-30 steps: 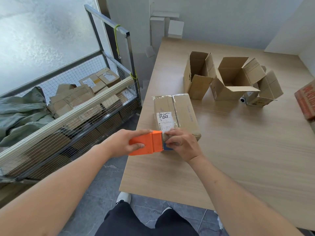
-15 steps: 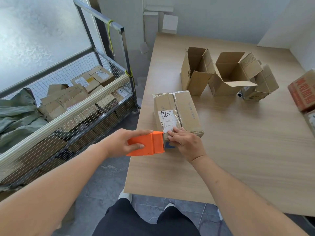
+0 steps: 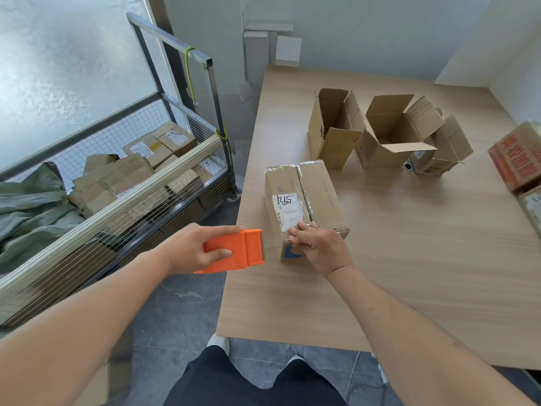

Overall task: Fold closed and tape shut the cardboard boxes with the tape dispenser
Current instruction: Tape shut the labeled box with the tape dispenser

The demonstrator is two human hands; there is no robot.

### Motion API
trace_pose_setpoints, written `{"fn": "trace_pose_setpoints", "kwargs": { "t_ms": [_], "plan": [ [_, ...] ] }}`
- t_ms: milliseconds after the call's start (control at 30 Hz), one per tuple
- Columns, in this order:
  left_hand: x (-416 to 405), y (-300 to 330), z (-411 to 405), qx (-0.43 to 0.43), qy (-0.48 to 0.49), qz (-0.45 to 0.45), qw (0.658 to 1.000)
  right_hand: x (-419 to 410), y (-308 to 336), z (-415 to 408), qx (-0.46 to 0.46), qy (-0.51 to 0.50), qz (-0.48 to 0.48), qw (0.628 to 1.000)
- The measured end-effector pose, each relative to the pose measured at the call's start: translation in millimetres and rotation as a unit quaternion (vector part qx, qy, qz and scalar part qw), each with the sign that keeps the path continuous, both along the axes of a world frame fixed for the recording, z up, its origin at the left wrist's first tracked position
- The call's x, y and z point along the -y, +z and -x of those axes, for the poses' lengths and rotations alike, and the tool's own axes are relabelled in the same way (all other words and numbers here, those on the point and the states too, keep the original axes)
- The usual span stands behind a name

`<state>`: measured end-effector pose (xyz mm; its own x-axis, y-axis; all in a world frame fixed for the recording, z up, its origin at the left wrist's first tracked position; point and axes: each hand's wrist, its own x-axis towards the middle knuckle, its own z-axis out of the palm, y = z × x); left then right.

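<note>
Closed box: brown cardboard box w/ white label [image 3: 304, 200] sat near table edge on the pale wood table [image 3: 409, 259], clear tape along top seam.
R hand: right hand [image 3: 319, 247] pressed fingertips on tape end at box's near edge.
L hand: left hand [image 3: 196, 247] gripped orange plastic tape dispenser [image 3: 237, 250], just left of box, apart from it.
Risk: tape end could lift if not rubbed down; box might slide off near edge under the push.
Left to do: open cardboard boxes [image 3: 380, 133] behind, flaps up.

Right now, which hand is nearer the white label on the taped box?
Right. The right hand has its fingertips at the white label's near corner on the taped box; the left hand grips the orange tape dispenser just off the box's left side.
</note>
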<state>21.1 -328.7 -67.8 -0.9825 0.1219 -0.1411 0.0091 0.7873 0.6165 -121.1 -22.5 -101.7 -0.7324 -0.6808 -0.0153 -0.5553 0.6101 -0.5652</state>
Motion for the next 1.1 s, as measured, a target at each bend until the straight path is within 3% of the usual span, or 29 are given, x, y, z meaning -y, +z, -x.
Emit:
{"fn": "trace_pose_setpoints", "kwargs": {
  "t_ms": [133,300,467,900,1100],
  "plan": [
    [-10.8,-0.2,1.1,0.009,0.033,0.036,0.999,0.8,1.1,-1.1,-0.001,0.002,-0.011,1.000],
    [-32.5,-1.9,21.4,0.104,0.073,0.087,0.988,2.3,2.5,-0.6,-0.004,0.008,-0.037,0.999],
    [-54.2,2.7,43.0,0.137,0.076,0.124,0.980,3.3,5.8,-0.6,-0.008,0.012,-0.066,0.998],
    [-76.9,25.1,75.2,0.219,0.128,0.117,0.960,31.1,25.7,-19.0,-0.078,-0.017,-0.160,0.984],
    [-80.4,32.4,83.4,0.258,0.157,0.081,0.950,30.9,21.2,-23.5,-0.089,-0.023,-0.132,0.987]
  ]
}}
